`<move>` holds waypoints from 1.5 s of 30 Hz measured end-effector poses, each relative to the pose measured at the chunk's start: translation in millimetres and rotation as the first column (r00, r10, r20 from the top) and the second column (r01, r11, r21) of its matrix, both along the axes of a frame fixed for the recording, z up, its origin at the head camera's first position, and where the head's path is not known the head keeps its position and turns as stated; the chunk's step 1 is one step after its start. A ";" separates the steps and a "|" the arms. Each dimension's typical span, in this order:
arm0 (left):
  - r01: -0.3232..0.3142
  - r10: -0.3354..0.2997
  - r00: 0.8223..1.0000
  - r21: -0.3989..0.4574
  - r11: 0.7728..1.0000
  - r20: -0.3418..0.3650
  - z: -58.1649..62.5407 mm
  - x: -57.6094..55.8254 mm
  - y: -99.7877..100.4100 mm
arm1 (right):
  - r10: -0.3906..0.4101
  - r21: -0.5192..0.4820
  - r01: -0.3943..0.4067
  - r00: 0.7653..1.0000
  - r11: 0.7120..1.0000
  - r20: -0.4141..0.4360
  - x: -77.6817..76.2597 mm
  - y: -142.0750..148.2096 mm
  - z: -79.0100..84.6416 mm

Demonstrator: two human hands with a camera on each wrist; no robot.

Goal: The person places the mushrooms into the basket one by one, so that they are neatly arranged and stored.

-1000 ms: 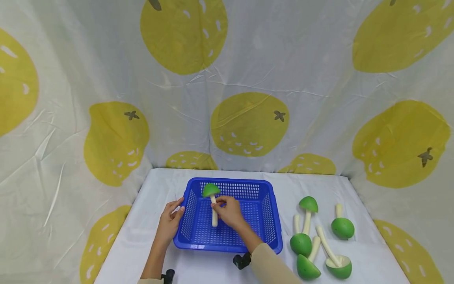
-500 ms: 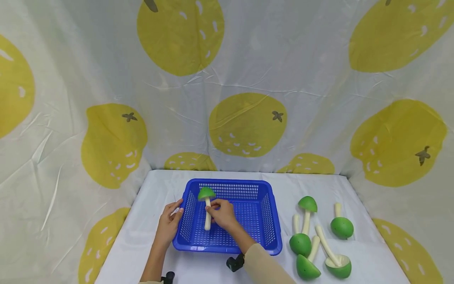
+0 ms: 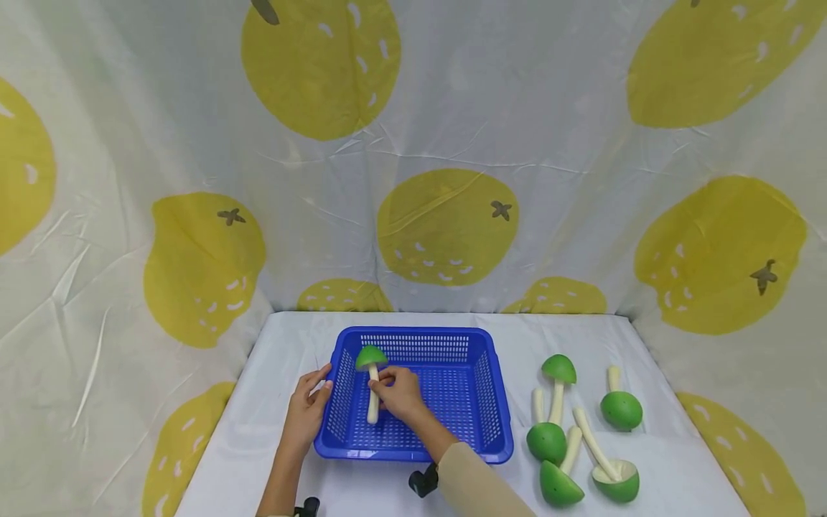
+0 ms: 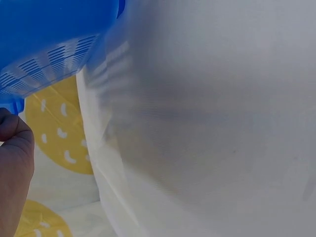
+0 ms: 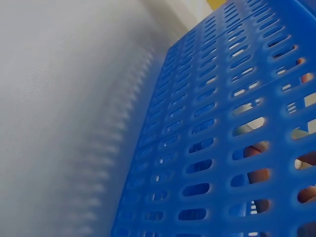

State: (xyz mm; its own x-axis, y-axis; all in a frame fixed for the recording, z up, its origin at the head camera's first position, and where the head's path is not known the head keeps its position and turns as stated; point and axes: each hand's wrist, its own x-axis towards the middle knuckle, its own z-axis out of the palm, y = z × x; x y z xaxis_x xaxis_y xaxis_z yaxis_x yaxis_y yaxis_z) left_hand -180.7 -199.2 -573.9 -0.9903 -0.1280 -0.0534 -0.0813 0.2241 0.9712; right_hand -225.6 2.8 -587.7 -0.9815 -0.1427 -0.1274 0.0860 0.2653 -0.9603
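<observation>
My right hand (image 3: 402, 395) pinches the pale stem of a toy mushroom (image 3: 371, 356) with a domed green cap. The mushroom is cap-up inside the blue plastic basket (image 3: 388, 455), toward its left side. At the basket's left rim, my left hand (image 3: 306, 406) touches with fingertips and thumb, thumb apart from the forefinger. The left wrist view has the left thumb (image 4: 17, 148) right under the basket's lip. From the right wrist, the slotted basket wall (image 5: 197, 148) fills much of the view, and only bits of fingers show through the slots.
Several more green-capped mushrooms lie on the white cloth to the basket's right, including an upright-looking one (image 3: 558, 369), a lone one (image 3: 622, 411) and one with its hollow underside up (image 3: 617, 482). A lemon-print curtain (image 3: 446, 226) encloses the table's back and sides.
My right hand has moved left and slightly nearer to me with the mushroom, along the basket's left side. My left hand stays at the rim.
</observation>
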 end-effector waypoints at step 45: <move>-0.002 0.003 1.000 0.030 1.000 -0.017 -20.8 -6.1 -8.1 | 0.032 -0.029 -0.027 0.986 0.999 0.167 3.6 -6.8 -5.9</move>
State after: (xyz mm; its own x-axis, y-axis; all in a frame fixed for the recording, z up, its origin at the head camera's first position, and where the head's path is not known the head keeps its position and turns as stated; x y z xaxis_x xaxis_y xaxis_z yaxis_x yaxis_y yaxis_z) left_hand -186.8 -207.3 -594.8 -0.9908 -0.1291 -0.0408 -0.0657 0.1948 0.9786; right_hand -222.0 -4.0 -593.6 -0.9421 -0.1768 -0.2851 0.2383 0.2452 -0.9397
